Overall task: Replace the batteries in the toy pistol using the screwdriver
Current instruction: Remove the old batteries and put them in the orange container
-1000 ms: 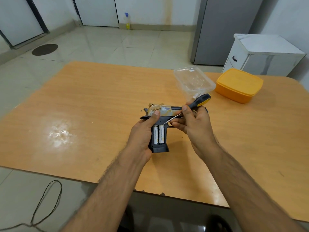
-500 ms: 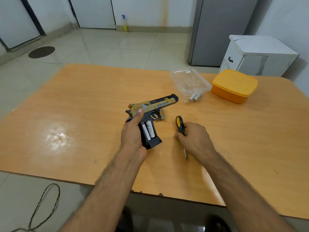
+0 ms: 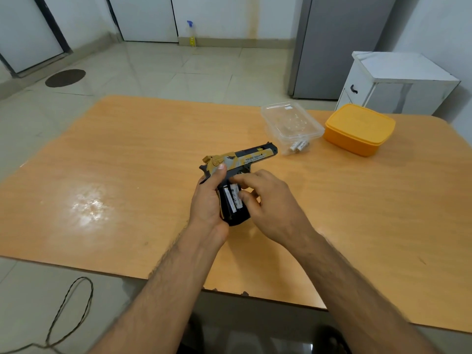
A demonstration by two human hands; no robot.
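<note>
My left hand (image 3: 208,200) grips the toy pistol (image 3: 240,162) by its grip, fingers wrapped around the back and the thumb lying up along the gold rear of the slide. The pistol is lifted just above the tabletop (image 3: 132,175), barrel pointing away and to the right, and the grip's side is open so I can see the batteries (image 3: 233,198) sitting side by side inside it, white with dark print. My right hand (image 3: 265,203) is at those batteries: the index finger reaches over their upper ends and the thumb presses against the lower part of the nearer cell, so the hand is pinching at the batteries in the grip. Whether a cell has lifted out of its seat I cannot tell. The screwdriver is hidden from me here.

Beyond the pistol's muzzle, a clear plastic container (image 3: 291,123) lies on the tabletop with a couple of spare batteries (image 3: 298,146) at its near end. Just to its right sits an orange lidded box (image 3: 358,129). Off the table's far right corner stands a white cabinet (image 3: 398,83), and a black cable (image 3: 74,307) loops on the floor to my left.
</note>
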